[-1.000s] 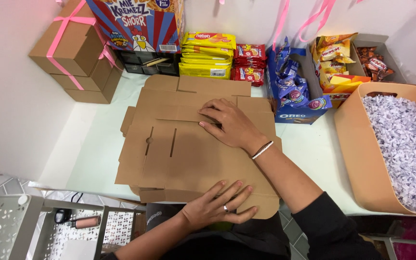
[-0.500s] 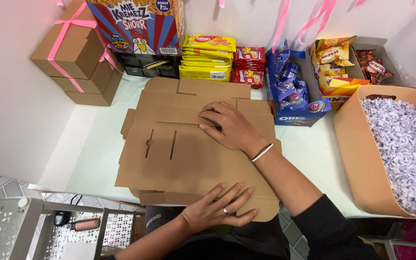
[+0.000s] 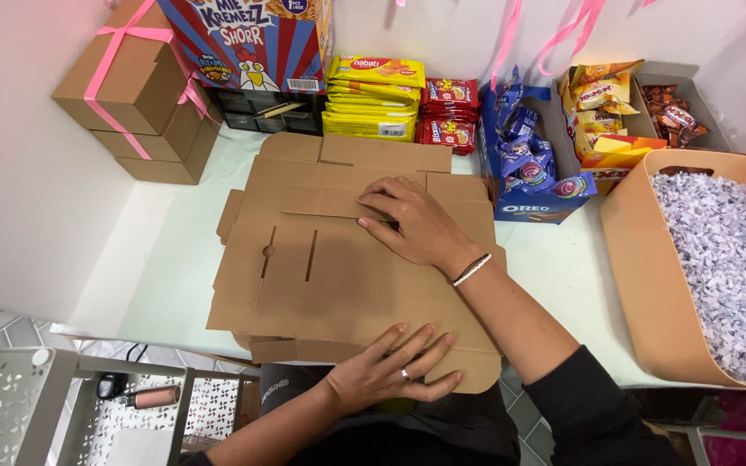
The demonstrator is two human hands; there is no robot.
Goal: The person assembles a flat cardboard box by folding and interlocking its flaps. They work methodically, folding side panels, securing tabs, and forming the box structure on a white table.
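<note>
A flat, unfolded brown cardboard box blank (image 3: pixel 338 276) lies in the middle of the pale table (image 3: pixel 157 285), on top of more flat blanks. My right hand (image 3: pixel 416 224) rests palm down on its upper middle part, fingers spread and pointing left. My left hand (image 3: pixel 390 367), with a ring on one finger, presses flat on the near edge of the blank at the table's front. Neither hand grips anything; both lie open on the cardboard.
Two closed brown boxes tied with pink ribbon (image 3: pixel 135 91) are stacked at the back left. Snack packets (image 3: pixel 377 99), a blue cookie box (image 3: pixel 533 173) and a tray of sweets (image 3: pixel 623 103) line the back wall. An orange bin of shredded paper (image 3: pixel 718 259) stands at the right.
My right hand has slid slightly left over the cardboard, and the left hand has shifted a little on the near edge. The blank has stayed flat.
</note>
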